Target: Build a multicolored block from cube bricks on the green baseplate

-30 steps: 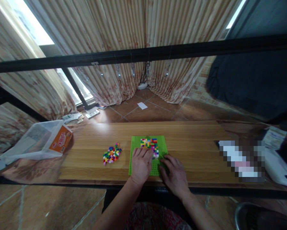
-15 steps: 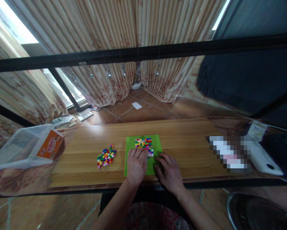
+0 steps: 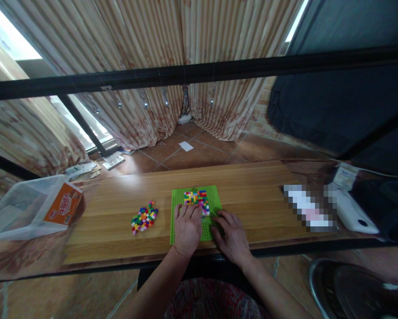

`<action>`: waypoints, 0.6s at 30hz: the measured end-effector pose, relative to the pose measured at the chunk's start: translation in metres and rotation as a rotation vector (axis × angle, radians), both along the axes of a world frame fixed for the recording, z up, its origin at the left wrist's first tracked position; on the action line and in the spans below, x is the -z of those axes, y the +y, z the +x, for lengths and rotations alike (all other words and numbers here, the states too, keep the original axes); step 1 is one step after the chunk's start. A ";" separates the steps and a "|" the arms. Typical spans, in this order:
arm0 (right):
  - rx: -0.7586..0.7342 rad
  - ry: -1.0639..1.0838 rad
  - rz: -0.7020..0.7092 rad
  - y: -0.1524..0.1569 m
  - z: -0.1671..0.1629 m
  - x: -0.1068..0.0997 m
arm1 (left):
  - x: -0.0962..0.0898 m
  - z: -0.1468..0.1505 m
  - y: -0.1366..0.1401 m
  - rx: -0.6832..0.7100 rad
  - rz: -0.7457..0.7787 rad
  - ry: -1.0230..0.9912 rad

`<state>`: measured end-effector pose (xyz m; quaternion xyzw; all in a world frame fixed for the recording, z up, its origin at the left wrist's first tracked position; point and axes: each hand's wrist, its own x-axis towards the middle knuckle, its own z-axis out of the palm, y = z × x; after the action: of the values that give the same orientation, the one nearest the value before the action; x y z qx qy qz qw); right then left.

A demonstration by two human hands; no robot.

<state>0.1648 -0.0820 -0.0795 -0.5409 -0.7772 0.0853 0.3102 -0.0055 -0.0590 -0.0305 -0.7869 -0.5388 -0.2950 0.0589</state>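
Observation:
A green studded baseplate (image 3: 177,230) lies on the wooden table, with a patch of small multicoloured toy bricks (image 3: 196,197) built on its far middle part. My left hand (image 3: 188,227) is over the plate, its fingers close together and bent down at the near edge of the patch. Whatever its fingertips hold, if anything, is hidden beneath the hand. My right hand (image 3: 232,237) rests at the plate's right edge, thumb and fingers apart, nothing seen between them. Left of the plate sits a pile of loose toy bricks (image 3: 144,218).
A clear plastic bin (image 3: 26,208) with an orange label stands left of the wooden table (image 3: 102,230). On the right are a blurred-out flat object (image 3: 308,208) and a white device (image 3: 353,212). A black metal bar (image 3: 199,73) crosses beyond the table, before curtains.
The whole view has shifted slightly, so things appear a little further left. Both hands stay in nearly the same places on the baseplate.

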 end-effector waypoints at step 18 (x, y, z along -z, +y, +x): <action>-0.024 0.009 0.045 0.001 0.002 0.002 | -0.001 -0.004 -0.010 -0.051 -0.087 -0.236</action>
<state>0.1666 -0.0813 -0.0811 -0.5240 -0.7838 0.0739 0.3249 -0.0094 -0.0687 -0.0296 -0.7346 -0.5740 -0.3604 -0.0316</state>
